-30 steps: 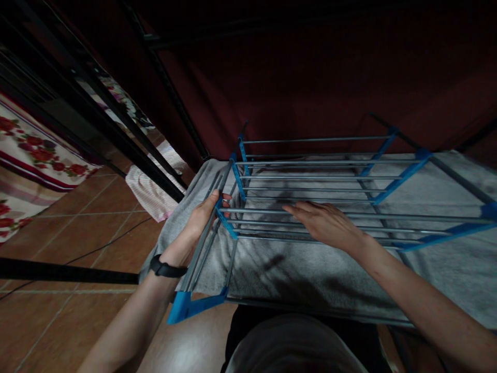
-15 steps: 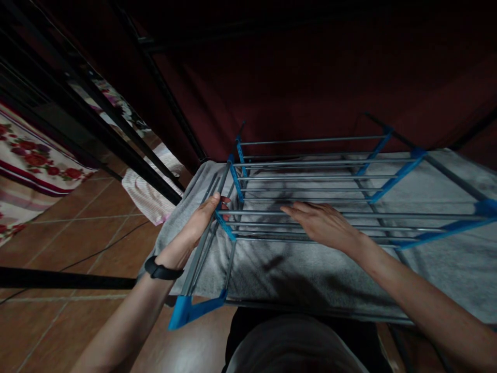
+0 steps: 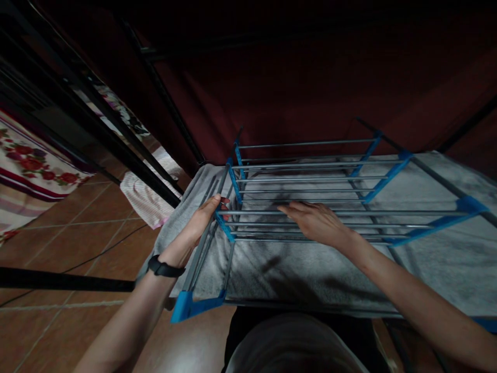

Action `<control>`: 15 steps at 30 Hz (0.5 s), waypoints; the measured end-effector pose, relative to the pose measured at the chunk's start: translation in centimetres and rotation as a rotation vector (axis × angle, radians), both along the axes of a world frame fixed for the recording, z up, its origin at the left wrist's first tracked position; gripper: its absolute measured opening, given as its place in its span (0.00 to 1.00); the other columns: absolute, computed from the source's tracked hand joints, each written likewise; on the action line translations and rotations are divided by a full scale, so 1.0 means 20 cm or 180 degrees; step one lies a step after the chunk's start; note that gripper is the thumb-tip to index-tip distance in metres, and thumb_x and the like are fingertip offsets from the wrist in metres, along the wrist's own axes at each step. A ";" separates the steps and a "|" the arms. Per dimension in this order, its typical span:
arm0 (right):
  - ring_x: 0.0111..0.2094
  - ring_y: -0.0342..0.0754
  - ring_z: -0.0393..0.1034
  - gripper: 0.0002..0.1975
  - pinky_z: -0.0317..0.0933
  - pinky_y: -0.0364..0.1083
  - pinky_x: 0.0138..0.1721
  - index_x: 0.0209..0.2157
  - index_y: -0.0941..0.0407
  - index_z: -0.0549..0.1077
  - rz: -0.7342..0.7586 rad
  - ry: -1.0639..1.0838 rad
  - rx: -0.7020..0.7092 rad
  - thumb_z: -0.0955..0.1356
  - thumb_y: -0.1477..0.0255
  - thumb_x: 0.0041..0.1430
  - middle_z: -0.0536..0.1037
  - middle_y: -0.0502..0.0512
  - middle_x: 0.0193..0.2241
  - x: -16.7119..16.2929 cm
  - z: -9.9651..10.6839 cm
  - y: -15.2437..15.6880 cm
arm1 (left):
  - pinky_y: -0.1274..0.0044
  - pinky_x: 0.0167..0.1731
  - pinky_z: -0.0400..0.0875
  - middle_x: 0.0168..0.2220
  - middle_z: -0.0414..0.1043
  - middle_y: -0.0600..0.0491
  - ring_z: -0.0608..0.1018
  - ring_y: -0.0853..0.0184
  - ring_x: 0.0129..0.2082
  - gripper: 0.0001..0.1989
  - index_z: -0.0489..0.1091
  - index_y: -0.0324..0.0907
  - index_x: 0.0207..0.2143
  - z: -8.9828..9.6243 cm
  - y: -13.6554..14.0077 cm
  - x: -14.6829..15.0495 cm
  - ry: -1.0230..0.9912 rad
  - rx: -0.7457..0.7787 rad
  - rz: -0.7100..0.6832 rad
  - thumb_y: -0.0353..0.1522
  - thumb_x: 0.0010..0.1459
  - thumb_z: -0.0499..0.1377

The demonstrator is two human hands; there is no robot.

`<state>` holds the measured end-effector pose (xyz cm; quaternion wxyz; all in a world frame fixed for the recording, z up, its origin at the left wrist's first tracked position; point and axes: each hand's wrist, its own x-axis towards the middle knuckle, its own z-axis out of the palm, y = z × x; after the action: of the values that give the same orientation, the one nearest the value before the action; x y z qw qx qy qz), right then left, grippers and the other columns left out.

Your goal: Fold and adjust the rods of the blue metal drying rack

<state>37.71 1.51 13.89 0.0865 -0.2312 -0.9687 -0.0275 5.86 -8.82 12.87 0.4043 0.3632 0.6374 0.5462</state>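
A folding clothes drying rack with grey metal rods and blue plastic joints lies on a grey blanket in front of me. My left hand is closed around its left frame bar, beside a blue joint; the fingertips come out on the inner side. My right hand lies over the front rod near the middle, its fingers close together and pointing left. The thumb and the underside of that grip are partly hidden. A black band is on my left wrist.
The grey blanket covers the surface under the rack. Behind it hangs a dark red cloth. Black metal poles stand at left, above a tiled floor with a striped cloth, a thin cable and a floral cloth.
The rack's right end has shifted slightly left and inward in view, and my right hand has moved a little left with it. My left hand keeps its hold.
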 end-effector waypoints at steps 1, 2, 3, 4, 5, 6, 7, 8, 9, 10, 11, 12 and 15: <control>0.42 0.48 0.76 0.28 0.64 0.44 0.38 0.65 0.51 0.66 -0.0014 0.0018 0.0023 0.59 0.81 0.67 0.78 0.56 0.50 0.00 0.00 0.00 | 0.70 0.33 0.73 0.32 0.76 0.48 0.79 0.59 0.30 0.26 0.78 0.44 0.40 0.00 0.00 0.00 -0.0010 0.0000 -0.0008 0.55 0.55 0.63; 0.42 0.48 0.76 0.27 0.64 0.44 0.37 0.65 0.51 0.66 -0.0016 0.0035 0.0051 0.59 0.80 0.68 0.78 0.56 0.50 0.00 -0.01 0.00 | 0.70 0.33 0.73 0.33 0.77 0.48 0.79 0.59 0.31 0.26 0.78 0.44 0.41 0.00 0.00 0.00 -0.0026 -0.0004 -0.0016 0.55 0.55 0.63; 0.41 0.48 0.76 0.26 0.64 0.44 0.37 0.65 0.52 0.66 -0.0007 0.0056 0.0084 0.59 0.80 0.69 0.78 0.56 0.49 0.01 -0.01 0.00 | 0.70 0.33 0.73 0.34 0.77 0.48 0.80 0.59 0.31 0.26 0.78 0.44 0.42 -0.01 -0.01 -0.01 -0.0044 -0.0009 -0.0028 0.55 0.55 0.63; 0.41 0.48 0.75 0.25 0.64 0.44 0.38 0.65 0.52 0.66 0.0018 0.0084 0.0121 0.59 0.78 0.70 0.78 0.57 0.49 0.01 -0.02 0.00 | 0.70 0.32 0.73 0.35 0.77 0.48 0.80 0.59 0.31 0.26 0.78 0.44 0.43 -0.01 -0.01 -0.01 -0.0066 -0.0015 -0.0027 0.55 0.55 0.63; 0.41 0.48 0.75 0.24 0.65 0.45 0.39 0.65 0.53 0.66 0.0057 0.0126 0.0162 0.59 0.77 0.71 0.78 0.57 0.48 0.01 -0.02 0.00 | 0.70 0.32 0.73 0.35 0.77 0.48 0.80 0.58 0.32 0.26 0.77 0.44 0.44 -0.01 -0.01 -0.01 -0.0085 -0.0021 -0.0016 0.55 0.54 0.64; 0.41 0.48 0.75 0.23 0.65 0.45 0.40 0.65 0.54 0.66 0.0107 0.0181 0.0212 0.59 0.76 0.72 0.78 0.58 0.47 0.01 -0.02 0.00 | 0.71 0.32 0.74 0.35 0.78 0.48 0.80 0.58 0.32 0.27 0.77 0.44 0.44 -0.01 -0.01 -0.01 -0.0100 -0.0022 0.0001 0.55 0.54 0.64; 0.42 0.49 0.75 0.22 0.66 0.46 0.42 0.65 0.55 0.66 0.0163 0.0245 0.0268 0.59 0.74 0.72 0.79 0.58 0.46 0.01 -0.03 0.00 | 0.71 0.31 0.74 0.35 0.78 0.48 0.80 0.58 0.32 0.27 0.77 0.43 0.45 -0.01 -0.01 -0.01 -0.0110 -0.0019 0.0019 0.55 0.54 0.64; 0.42 0.50 0.74 0.22 0.66 0.47 0.44 0.65 0.56 0.66 0.0218 0.0304 0.0329 0.60 0.74 0.73 0.79 0.59 0.46 0.01 -0.03 0.00 | 0.70 0.31 0.74 0.34 0.78 0.48 0.81 0.58 0.31 0.27 0.77 0.43 0.45 -0.01 -0.01 -0.01 -0.0132 -0.0010 0.0031 0.55 0.54 0.63; 0.43 0.50 0.74 0.22 0.66 0.49 0.46 0.65 0.57 0.65 0.0268 0.0362 0.0388 0.60 0.73 0.73 0.79 0.59 0.45 0.02 -0.04 0.00 | 0.70 0.31 0.75 0.34 0.78 0.48 0.81 0.58 0.31 0.27 0.77 0.43 0.45 -0.01 -0.01 -0.01 -0.0167 -0.0003 0.0030 0.55 0.54 0.63; 0.44 0.51 0.73 0.22 0.66 0.50 0.48 0.65 0.58 0.65 0.0313 0.0422 0.0434 0.60 0.73 0.73 0.79 0.60 0.46 0.03 -0.04 0.00 | 0.70 0.31 0.75 0.33 0.78 0.49 0.81 0.58 0.30 0.27 0.77 0.43 0.45 -0.01 0.00 -0.01 -0.0210 0.0005 0.0026 0.54 0.54 0.63; 0.45 0.52 0.73 0.22 0.65 0.52 0.50 0.65 0.59 0.65 0.0344 0.0492 0.0463 0.61 0.74 0.72 0.79 0.61 0.47 0.04 -0.05 0.00 | 0.70 0.30 0.76 0.33 0.78 0.49 0.81 0.58 0.30 0.27 0.77 0.44 0.45 -0.01 0.00 0.00 -0.0256 0.0004 0.0018 0.54 0.54 0.64; 0.47 0.52 0.72 0.22 0.65 0.53 0.52 0.64 0.59 0.65 0.0355 0.0582 0.0476 0.61 0.74 0.72 0.78 0.61 0.49 0.07 -0.06 0.00 | 0.70 0.30 0.76 0.32 0.78 0.49 0.81 0.59 0.30 0.26 0.77 0.44 0.45 0.00 0.00 0.01 -0.0309 -0.0007 0.0029 0.54 0.54 0.64; 0.54 0.54 0.70 0.23 0.62 0.55 0.57 0.65 0.56 0.65 0.0222 0.0948 0.0473 0.62 0.73 0.71 0.76 0.61 0.55 0.19 -0.08 0.00 | 0.71 0.30 0.78 0.34 0.78 0.50 0.81 0.59 0.30 0.23 0.77 0.45 0.45 0.02 -0.01 0.03 -0.0514 -0.0091 0.0167 0.50 0.54 0.66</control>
<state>41.53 1.47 12.28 0.2468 -0.1919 -0.9479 -0.0615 6.47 -9.03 13.35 0.4452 0.2953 0.6197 0.5749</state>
